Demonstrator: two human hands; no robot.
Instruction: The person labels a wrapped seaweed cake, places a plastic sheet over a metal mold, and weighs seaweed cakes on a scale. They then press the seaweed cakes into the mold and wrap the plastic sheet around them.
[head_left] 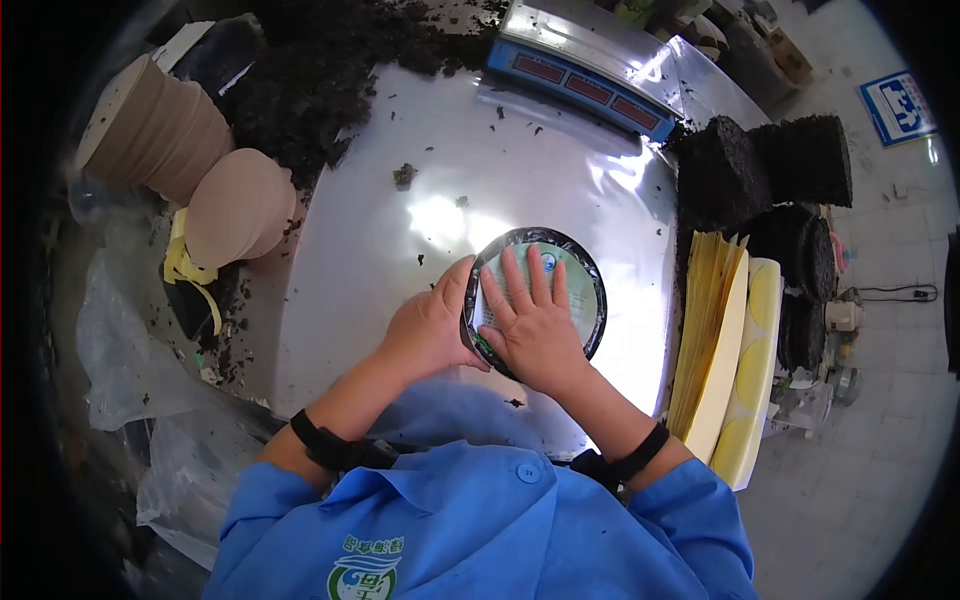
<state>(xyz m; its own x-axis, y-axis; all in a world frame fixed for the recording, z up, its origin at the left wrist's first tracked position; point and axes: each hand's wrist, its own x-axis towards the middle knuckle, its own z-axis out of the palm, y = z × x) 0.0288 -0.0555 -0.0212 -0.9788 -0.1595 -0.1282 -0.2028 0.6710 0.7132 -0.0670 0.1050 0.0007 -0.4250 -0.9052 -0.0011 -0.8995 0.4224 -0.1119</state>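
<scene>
A round black pack (597, 300), wrapped in shiny clear film, lies on the metal work surface. A pale green round label (578, 272) with print covers most of its top. My left hand (430, 325) grips the pack's left rim, its thumb and fingers curved round the edge. Flat on the label rests my right hand (535, 330), fingers spread and pointing away from me. The part of the label under that palm is hidden.
Dark, dried seaweed-like discs (725, 170) are stacked at the right, beside yellow label sheets (715, 340). A digital scale (590, 80) stands at the back. Tan cardboard discs (235, 210) are piled at left, with loose dark flakes (310, 90) behind and plastic film (130, 340) nearer.
</scene>
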